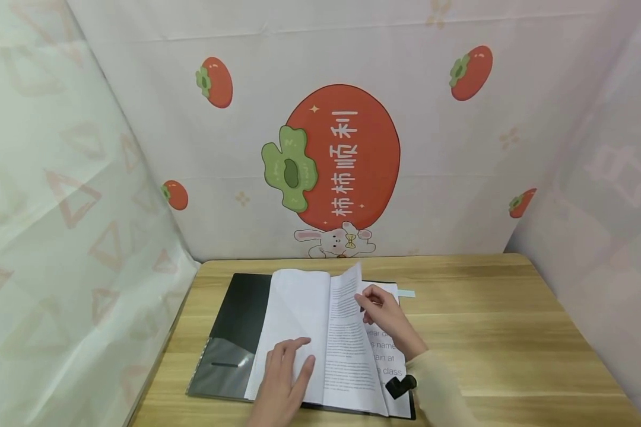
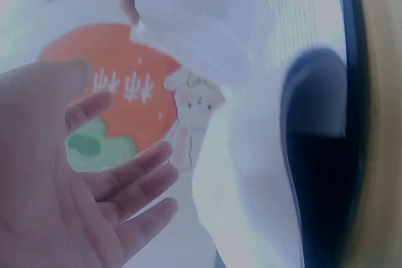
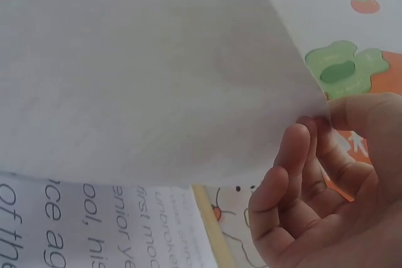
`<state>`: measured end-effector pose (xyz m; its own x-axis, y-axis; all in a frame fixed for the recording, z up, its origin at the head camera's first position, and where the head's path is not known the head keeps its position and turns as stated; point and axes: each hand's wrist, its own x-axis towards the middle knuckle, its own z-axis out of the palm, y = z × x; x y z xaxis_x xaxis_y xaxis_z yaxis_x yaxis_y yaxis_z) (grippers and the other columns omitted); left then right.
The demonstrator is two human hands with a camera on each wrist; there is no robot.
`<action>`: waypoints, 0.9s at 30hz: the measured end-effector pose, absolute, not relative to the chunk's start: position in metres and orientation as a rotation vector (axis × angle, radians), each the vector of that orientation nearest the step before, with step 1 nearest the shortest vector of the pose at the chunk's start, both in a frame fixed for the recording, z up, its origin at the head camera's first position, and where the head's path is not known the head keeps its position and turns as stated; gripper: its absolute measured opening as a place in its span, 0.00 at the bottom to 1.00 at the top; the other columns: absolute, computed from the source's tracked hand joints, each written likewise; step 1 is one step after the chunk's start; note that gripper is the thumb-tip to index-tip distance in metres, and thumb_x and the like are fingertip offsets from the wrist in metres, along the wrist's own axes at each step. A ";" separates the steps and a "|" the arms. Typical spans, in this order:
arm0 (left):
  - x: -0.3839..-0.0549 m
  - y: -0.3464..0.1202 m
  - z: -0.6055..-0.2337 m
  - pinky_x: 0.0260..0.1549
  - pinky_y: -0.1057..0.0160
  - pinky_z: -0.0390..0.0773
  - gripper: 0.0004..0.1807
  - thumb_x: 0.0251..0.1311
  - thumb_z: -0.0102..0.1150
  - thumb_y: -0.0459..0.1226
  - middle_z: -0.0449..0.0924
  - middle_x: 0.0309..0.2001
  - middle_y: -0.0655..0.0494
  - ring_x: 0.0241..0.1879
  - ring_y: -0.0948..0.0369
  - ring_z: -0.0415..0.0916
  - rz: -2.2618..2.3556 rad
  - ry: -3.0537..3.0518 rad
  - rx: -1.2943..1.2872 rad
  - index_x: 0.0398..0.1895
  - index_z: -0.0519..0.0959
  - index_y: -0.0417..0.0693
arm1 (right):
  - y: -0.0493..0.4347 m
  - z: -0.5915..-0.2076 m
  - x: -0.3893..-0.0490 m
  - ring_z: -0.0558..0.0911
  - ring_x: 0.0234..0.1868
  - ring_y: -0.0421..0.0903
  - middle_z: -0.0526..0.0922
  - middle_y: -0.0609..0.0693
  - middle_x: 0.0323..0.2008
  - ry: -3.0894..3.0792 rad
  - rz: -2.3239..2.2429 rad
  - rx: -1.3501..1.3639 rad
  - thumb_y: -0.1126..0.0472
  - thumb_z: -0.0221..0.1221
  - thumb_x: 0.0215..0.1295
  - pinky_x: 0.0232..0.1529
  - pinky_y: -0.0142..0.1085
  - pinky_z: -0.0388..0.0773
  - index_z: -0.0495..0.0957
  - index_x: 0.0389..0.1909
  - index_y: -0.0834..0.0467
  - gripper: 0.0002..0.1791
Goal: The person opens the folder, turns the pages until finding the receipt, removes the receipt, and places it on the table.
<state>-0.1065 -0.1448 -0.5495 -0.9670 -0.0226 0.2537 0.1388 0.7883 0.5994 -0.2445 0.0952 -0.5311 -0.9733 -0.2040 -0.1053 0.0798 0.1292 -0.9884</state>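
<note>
A stack of printed pages [image 1: 347,350] lies open in a black folder [image 1: 246,308] on the wooden table. My right hand [image 1: 381,308] pinches the outer edge of one lifted page [image 3: 157,80] between thumb and fingers. Larger print shows on the sheet [image 1: 387,356] under it. My left hand [image 1: 283,376] is at the turned, mostly blank pages [image 1: 299,296] on the left side, fingers spread. In the left wrist view the left hand [image 2: 94,180] appears with loosely extended fingers and nothing between them, beside the curved pages.
The wooden table [image 1: 491,332] extends to the right of the folder. A pale blue tab [image 1: 407,293] sticks out at the folder's upper right. A cloth backdrop [image 1: 432,207] with printed persimmons hangs behind the table, with cloth at both sides.
</note>
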 end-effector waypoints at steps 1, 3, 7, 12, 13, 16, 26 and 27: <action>-0.106 -0.140 -0.546 0.43 0.54 0.80 0.18 0.79 0.54 0.53 0.73 0.57 0.60 0.54 0.59 0.70 -0.948 -2.751 -0.112 0.66 0.77 0.63 | 0.093 -0.531 -0.244 0.77 0.28 0.43 0.80 0.54 0.35 2.190 -1.933 -0.140 0.57 0.61 0.79 0.33 0.33 0.77 0.76 0.43 0.60 0.10; -0.106 -0.132 -0.541 0.42 0.55 0.80 0.19 0.80 0.52 0.55 0.73 0.56 0.61 0.52 0.60 0.69 -0.967 -2.778 -0.163 0.66 0.77 0.64 | 0.089 -0.529 -0.244 0.77 0.28 0.43 0.80 0.53 0.35 2.198 -1.919 -0.176 0.56 0.62 0.78 0.32 0.32 0.77 0.77 0.42 0.60 0.10; -0.108 -0.121 -0.539 0.44 0.56 0.79 0.20 0.81 0.48 0.57 0.74 0.54 0.59 0.51 0.61 0.69 -1.047 -2.800 -0.261 0.66 0.78 0.64 | 0.083 -0.528 -0.242 0.77 0.28 0.43 0.80 0.50 0.33 2.229 -1.875 -0.233 0.54 0.62 0.78 0.32 0.32 0.77 0.77 0.42 0.59 0.11; -0.108 -0.114 -0.544 0.45 0.56 0.79 0.17 0.81 0.49 0.55 0.74 0.54 0.58 0.53 0.60 0.70 -1.121 -2.792 -0.329 0.65 0.78 0.68 | 0.076 -0.528 -0.240 0.77 0.28 0.43 0.81 0.50 0.33 2.242 -1.836 -0.290 0.52 0.62 0.78 0.33 0.34 0.78 0.78 0.41 0.59 0.13; -0.107 -0.114 -0.544 0.45 0.56 0.79 0.17 0.81 0.50 0.55 0.74 0.54 0.59 0.53 0.60 0.70 -1.125 -2.789 -0.341 0.65 0.78 0.68 | 0.074 -0.528 -0.240 0.78 0.28 0.43 0.81 0.50 0.34 2.244 -1.831 -0.301 0.52 0.63 0.78 0.33 0.35 0.78 0.78 0.41 0.59 0.13; -0.107 -0.111 -0.546 0.45 0.56 0.80 0.17 0.80 0.52 0.54 0.73 0.55 0.62 0.53 0.60 0.71 -1.111 -2.777 -0.373 0.66 0.77 0.69 | 0.070 -0.528 -0.239 0.78 0.29 0.43 0.81 0.50 0.34 2.256 -1.827 -0.330 0.52 0.64 0.77 0.33 0.35 0.79 0.78 0.40 0.58 0.13; -0.108 -0.109 -0.554 0.44 0.57 0.80 0.18 0.77 0.59 0.50 0.74 0.54 0.62 0.50 0.60 0.72 -1.042 -2.764 -0.426 0.67 0.77 0.67 | 0.061 -0.526 -0.234 0.77 0.28 0.42 0.82 0.50 0.33 2.259 -1.811 -0.395 0.52 0.65 0.76 0.31 0.32 0.77 0.79 0.41 0.57 0.12; -0.108 -0.110 -0.555 0.44 0.56 0.81 0.18 0.77 0.59 0.50 0.75 0.54 0.61 0.50 0.60 0.73 -1.041 -2.765 -0.430 0.66 0.77 0.66 | 0.061 -0.525 -0.234 0.77 0.28 0.42 0.82 0.50 0.33 2.262 -1.806 -0.401 0.51 0.65 0.76 0.31 0.32 0.77 0.79 0.41 0.57 0.12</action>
<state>-0.1081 -0.1095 -0.5547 -0.9466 0.2114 0.2435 0.3195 0.7172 0.6193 -0.2343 0.0605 -0.5254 -0.9388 -0.3444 -0.0012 -0.0752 0.2084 -0.9752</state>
